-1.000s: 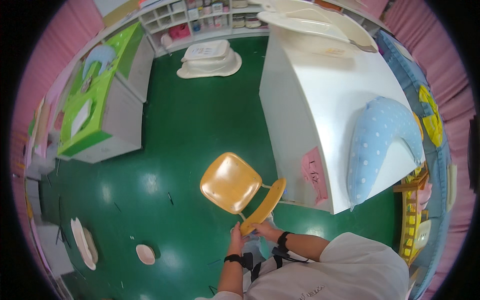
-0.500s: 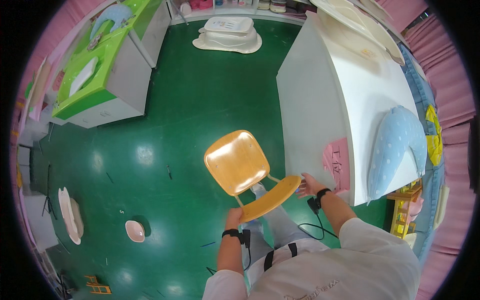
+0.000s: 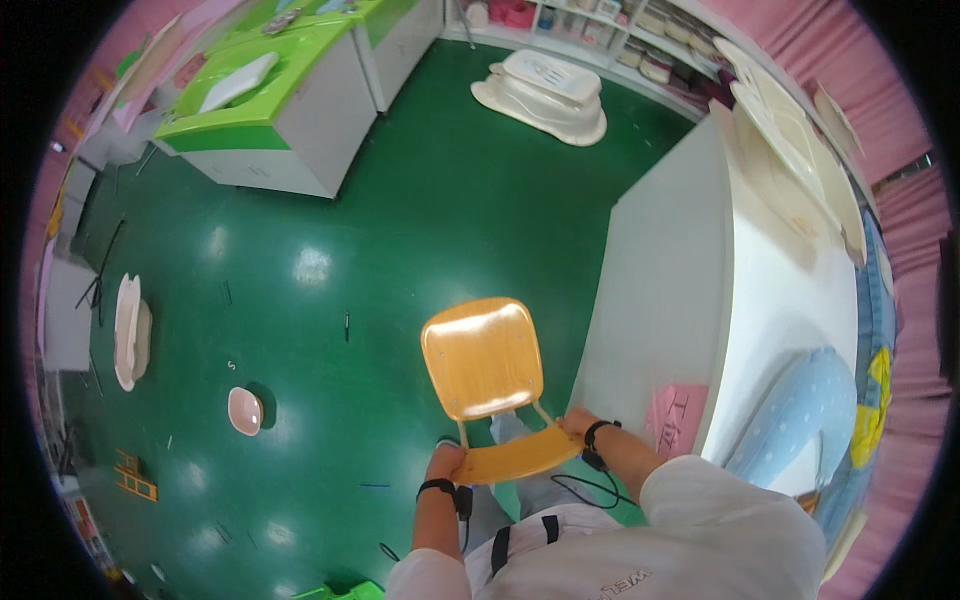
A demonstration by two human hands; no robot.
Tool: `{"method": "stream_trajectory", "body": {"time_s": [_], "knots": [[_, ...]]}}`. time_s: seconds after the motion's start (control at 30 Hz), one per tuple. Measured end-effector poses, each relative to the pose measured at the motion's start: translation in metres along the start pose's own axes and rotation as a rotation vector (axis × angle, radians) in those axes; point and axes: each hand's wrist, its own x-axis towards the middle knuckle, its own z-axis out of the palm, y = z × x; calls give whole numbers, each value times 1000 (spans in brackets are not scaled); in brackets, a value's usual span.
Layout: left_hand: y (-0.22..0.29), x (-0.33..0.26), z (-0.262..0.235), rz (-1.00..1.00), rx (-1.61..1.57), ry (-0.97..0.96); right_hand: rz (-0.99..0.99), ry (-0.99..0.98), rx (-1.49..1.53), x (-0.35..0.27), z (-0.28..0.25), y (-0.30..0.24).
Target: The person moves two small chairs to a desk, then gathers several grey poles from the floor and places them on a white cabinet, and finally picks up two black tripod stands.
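Observation:
In front of my legs is a wooden chair [image 3: 484, 358] with a glossy yellow-brown seat and pale metal supports. Its curved backrest [image 3: 520, 455] is the part nearest my body. At the backrest's left end, my left hand [image 3: 446, 462] is closed around the edge. My right hand [image 3: 577, 422] grips the opposite end, its fingers partly hidden by the wood. Each wrist wears a black strap with a small device and a cable. The chair's legs are hidden beneath the seat.
On my right stands a white counter [image 3: 655, 290] bearing a blue dotted U-shaped pillow [image 3: 800, 415] and a cream baby bath [image 3: 800, 150]. Another white tub [image 3: 545, 95] sits on the far floor. A green-topped sink cabinet [image 3: 300, 140] is far left; a pink basin [image 3: 245, 411] lies on the left floor.
My right hand, open beside the backrest before, has closed on its right end. The chair has turned to sit squarer to me. My view has swung left.

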Motion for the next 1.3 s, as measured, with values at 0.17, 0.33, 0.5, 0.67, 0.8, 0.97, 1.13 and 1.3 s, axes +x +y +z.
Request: {"method": "stream_trajectory", "body": {"time_s": [0.17,0.33,0.5,0.67,0.8,0.97,1.13,1.3], "knots": [[16,-17,-14,-75,-78,-66,-74,-50,-94,4,-16,-1],[-17,-28,12,-216,-147,-5,-184,-86,-347,24,-29,-30],[-25,-86,34,-312,-435,-38,-380,-137,-672,1,-55,-81],[-82,-132,84,-405,-627,126,-604,-240,-1113,-37,-35,-180],[-113,-190,77,-364,-819,218,-667,-319,-1418,-66,4,-268],[-170,-262,41,-490,-1051,228,-839,-272,-1602,-139,88,-389],[-252,-316,33,-478,-1411,194,-880,-259,-1759,-242,180,-478],[-322,-387,-13,-359,-1595,337,-958,-244,-1830,-274,273,-557]]}}
